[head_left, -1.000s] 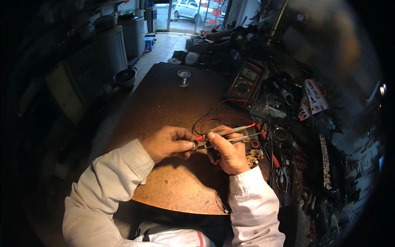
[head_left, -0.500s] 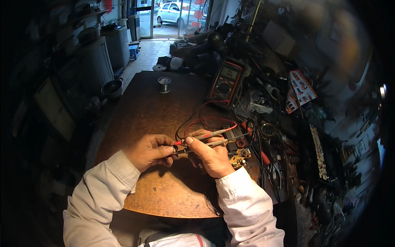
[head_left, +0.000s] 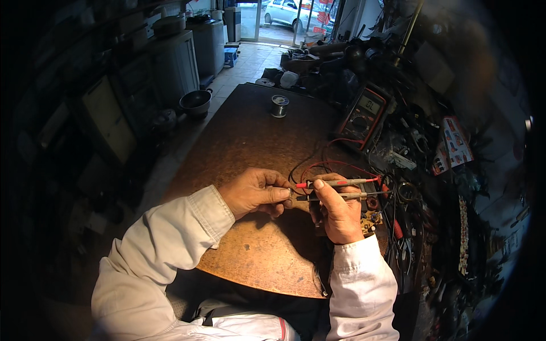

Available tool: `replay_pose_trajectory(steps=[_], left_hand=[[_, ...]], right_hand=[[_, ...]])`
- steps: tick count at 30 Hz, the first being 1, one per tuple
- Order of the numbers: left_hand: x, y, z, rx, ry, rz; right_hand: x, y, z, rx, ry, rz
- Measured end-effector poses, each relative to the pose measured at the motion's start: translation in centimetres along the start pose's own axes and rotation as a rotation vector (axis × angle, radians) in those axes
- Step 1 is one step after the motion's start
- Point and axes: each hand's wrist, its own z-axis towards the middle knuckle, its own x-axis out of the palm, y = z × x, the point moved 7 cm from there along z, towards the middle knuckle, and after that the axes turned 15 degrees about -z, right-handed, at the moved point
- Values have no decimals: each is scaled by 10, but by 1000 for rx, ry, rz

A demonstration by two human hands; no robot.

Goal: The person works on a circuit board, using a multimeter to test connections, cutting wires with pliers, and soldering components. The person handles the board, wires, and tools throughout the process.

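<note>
Over the wooden table, my left hand pinches a small part, too tiny to make out, between thumb and fingertips. My right hand, close to its right, is closed around two multimeter probes. The red-tipped probe lies above the black-tipped probe, both pointing left toward my left fingertips. Whether either tip touches the small part I cannot tell. Red and black leads curve back to a multimeter with a lit display, propped at the table's far right.
A spool of solder wire stands on the far part of the table. Beside my right hand lie a circuit board and a coil, with tools and cables crowded further right. A dark pan is at the left.
The view has swung left, so everything appears further right. My hands are slightly further apart, and the probe tips have drawn a little away from my left thumb. Both grips persist.
</note>
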Motion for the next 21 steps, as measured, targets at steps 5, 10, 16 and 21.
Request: replay_pose_trajectory(steps=[5,10,16,21], left_hand=[[-2,1,2,3,12,-7],[-3,-1,3,57,1,34],[-2,-5,2,89,-60,112],[-3,-6,2,97,-82,148]], right_hand=[[-1,0,0,1,13,7],[-3,4,-1,-56,-22,-28],[4,16,-8,-170,-43,-225],[4,15,-8,-174,-54,-224]])
